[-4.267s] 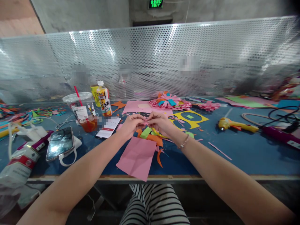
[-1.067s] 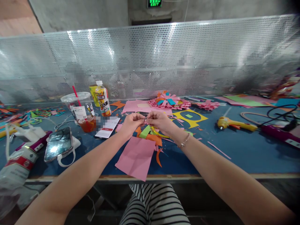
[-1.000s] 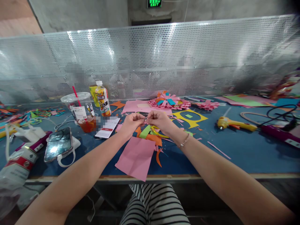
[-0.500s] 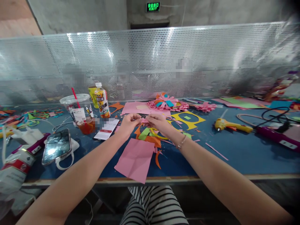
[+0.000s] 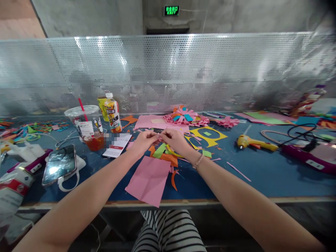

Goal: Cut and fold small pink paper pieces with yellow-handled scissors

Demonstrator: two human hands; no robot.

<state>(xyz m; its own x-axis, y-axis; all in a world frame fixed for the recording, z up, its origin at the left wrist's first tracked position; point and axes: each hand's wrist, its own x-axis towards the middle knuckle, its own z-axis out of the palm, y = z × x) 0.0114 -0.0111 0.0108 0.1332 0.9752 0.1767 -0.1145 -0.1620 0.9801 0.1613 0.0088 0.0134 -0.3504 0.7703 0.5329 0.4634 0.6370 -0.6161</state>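
My left hand [image 5: 147, 140] and my right hand [image 5: 173, 139] meet over the middle of the table. Pinched between their fingertips is a small piece of pink paper [image 5: 159, 137], mostly hidden by the fingers. Below them lies a creased sheet of pink paper [image 5: 149, 180], its corner reaching the table's front edge. Green and orange paper scraps [image 5: 168, 158] and a yellow ring [image 5: 173, 151] lie under my right hand. Just beyond, a fringed pink paper flower [image 5: 183, 117] with blue and orange strips rests by a yellow sheet with round cutouts [image 5: 206, 135].
A yellow glue gun [image 5: 256, 142] lies to the right, near a purple power strip [image 5: 309, 160]. On the left stand a plastic cup with a red straw [image 5: 88, 127] and a drink bottle [image 5: 113, 113], with phones [image 5: 61, 164] nearby. A perforated metal screen [image 5: 168, 70] runs behind.
My two hands have drawn slightly closer together around the small pink paper. The whole view has shifted a little; the things on the table keep their places.
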